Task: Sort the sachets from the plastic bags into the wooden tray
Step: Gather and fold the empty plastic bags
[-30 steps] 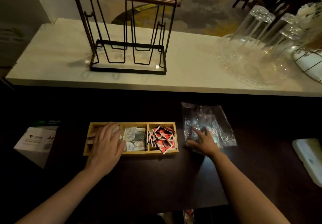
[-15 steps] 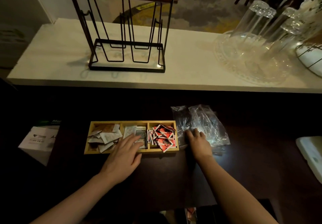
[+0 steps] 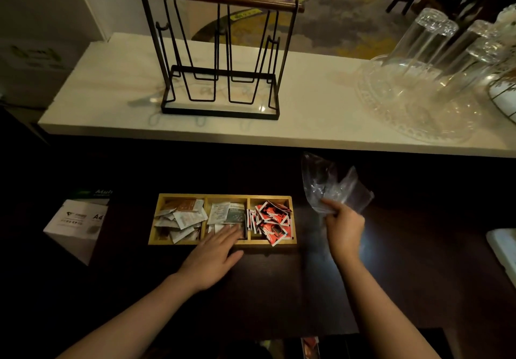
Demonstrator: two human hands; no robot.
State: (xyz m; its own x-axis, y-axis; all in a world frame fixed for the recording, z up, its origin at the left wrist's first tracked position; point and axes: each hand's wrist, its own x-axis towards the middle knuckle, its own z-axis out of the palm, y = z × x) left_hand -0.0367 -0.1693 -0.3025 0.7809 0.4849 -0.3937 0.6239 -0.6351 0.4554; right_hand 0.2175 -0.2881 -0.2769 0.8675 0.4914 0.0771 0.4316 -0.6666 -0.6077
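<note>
A wooden tray (image 3: 223, 196) with three compartments lies on the dark table. Its left compartment holds pale and brown sachets (image 3: 178, 219), the middle one white and grey sachets (image 3: 224, 212), the right one red sachets (image 3: 272, 223). My left hand (image 3: 215, 255) lies flat with straight fingers, the fingertips over the front of the middle compartment. My right hand (image 3: 342, 226) grips crumpled clear plastic bags (image 3: 332, 185) and holds them lifted off the table, right of the tray.
A white paper box (image 3: 76, 226) sits left of the tray. On the raised white counter stand a black wire rack (image 3: 220, 60) and a clear glass tray with upturned glasses (image 3: 418, 99). A pale object (image 3: 504, 249) lies at the right edge.
My left hand slid right from the left compartment to the middle one. My right hand closed on the plastic bags and lifted them off the table.
</note>
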